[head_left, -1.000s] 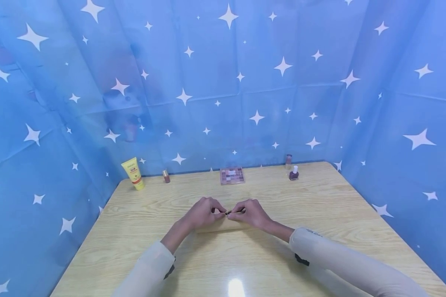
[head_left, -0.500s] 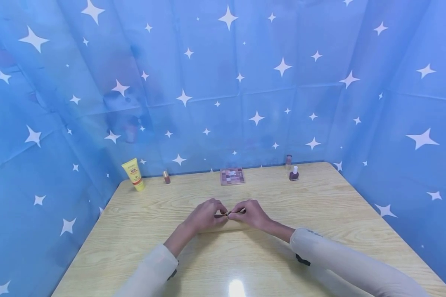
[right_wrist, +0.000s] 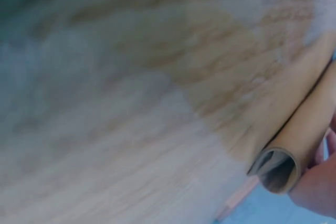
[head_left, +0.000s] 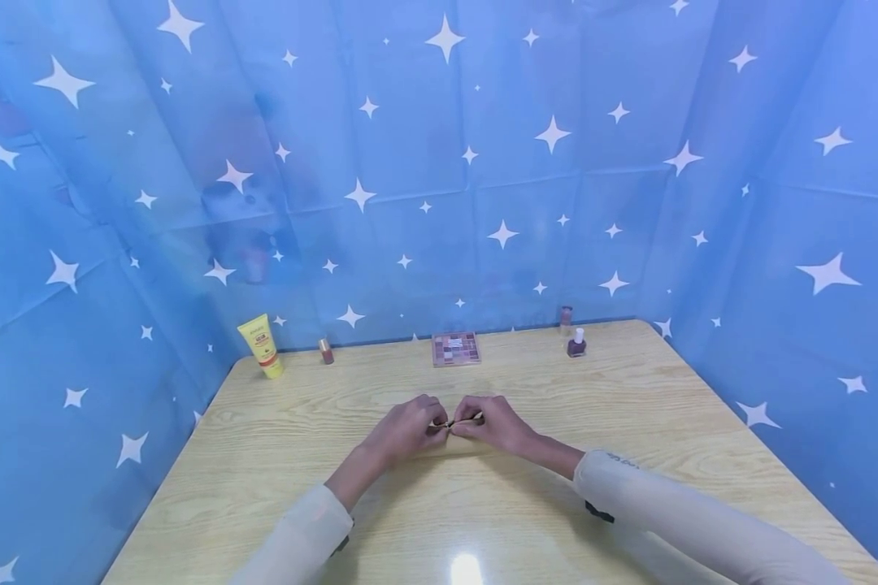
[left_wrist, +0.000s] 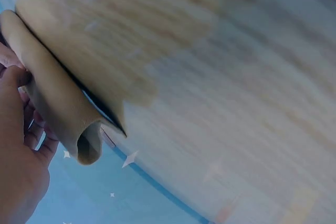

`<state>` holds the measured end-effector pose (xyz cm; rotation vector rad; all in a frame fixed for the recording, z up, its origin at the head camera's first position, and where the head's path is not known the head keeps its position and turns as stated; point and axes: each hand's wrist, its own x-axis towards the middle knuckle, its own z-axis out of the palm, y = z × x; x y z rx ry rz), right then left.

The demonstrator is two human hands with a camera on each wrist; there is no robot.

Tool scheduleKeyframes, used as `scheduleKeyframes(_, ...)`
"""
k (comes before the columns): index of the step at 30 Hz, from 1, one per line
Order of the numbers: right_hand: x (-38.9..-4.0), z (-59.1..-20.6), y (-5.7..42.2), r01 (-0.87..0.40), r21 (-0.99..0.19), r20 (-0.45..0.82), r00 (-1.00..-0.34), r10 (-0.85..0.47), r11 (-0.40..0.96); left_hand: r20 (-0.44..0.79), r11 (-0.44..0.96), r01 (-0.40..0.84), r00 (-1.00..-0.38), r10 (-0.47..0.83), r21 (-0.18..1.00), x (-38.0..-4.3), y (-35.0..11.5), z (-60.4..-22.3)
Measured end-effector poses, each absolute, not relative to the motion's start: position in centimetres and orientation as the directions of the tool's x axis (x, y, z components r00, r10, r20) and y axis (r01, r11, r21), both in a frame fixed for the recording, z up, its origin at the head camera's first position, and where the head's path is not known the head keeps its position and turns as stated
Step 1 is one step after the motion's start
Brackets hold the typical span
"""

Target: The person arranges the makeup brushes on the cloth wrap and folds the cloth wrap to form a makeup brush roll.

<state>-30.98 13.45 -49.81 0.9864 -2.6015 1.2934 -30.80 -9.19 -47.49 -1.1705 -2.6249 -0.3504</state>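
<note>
A tan, leather-like pouch point(head_left: 462, 445), rolled or folded over, lies across the middle of the table under both hands. Its curled, hollow end shows in the left wrist view, where the pouch point(left_wrist: 60, 85) has a loose pointed corner, and the other end of the pouch point(right_wrist: 302, 129) appears in the right wrist view. My left hand point(head_left: 408, 426) pinches its upper edge from the left. From the right, my right hand point(head_left: 496, 424) pinches the same edge. A small dark fastening point(head_left: 449, 423) sits between the fingertips, mostly hidden by them.
Along the back edge of the wooden table point(head_left: 439, 512) stand a yellow squeeze tube point(head_left: 262, 348), a small gold-capped bottle point(head_left: 326, 352), a makeup palette point(head_left: 456, 349), a dark nail polish bottle point(head_left: 576, 344) and a pinkish tube point(head_left: 566, 318). A blue starry curtain point(head_left: 424, 162) encloses it.
My left hand has moved slightly right, its fingertips closer to the right hand's, and its finger-and-thumb gap has narrowed. The right hand stays nearly in place on the pouch.
</note>
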Motion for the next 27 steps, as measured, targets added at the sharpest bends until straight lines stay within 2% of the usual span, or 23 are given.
scheduleKeyframes(8,-31.0,-49.6,13.2,-0.597,-0.675,0.345,-0.775,-0.529,0.434,0.379,0.633,0.772,-0.604,0.701,0.059,-30.9,-9.1,-47.8)
scheduleKeyframes(17,-31.0,-49.3,13.2,-0.610,-0.672,0.339,-0.757,-0.558,0.419,0.399,0.639,0.769,-0.582,0.708,-0.011,-30.8,-8.9,-47.9)
scheduleKeyframes(22,-31.0,-49.3,13.2,-0.617,-0.672,0.341,-0.749,-0.568,0.410,0.387,0.638,0.769,-0.603,0.698,0.046,-30.8,-9.1,-47.8)
scheduleKeyframes(27,-30.9,-49.3,13.6,-0.614,-0.671,0.331,-0.749,-0.574,0.415,0.312,0.651,0.742,-0.664,0.680,0.160,-30.7,-10.1,-47.7)
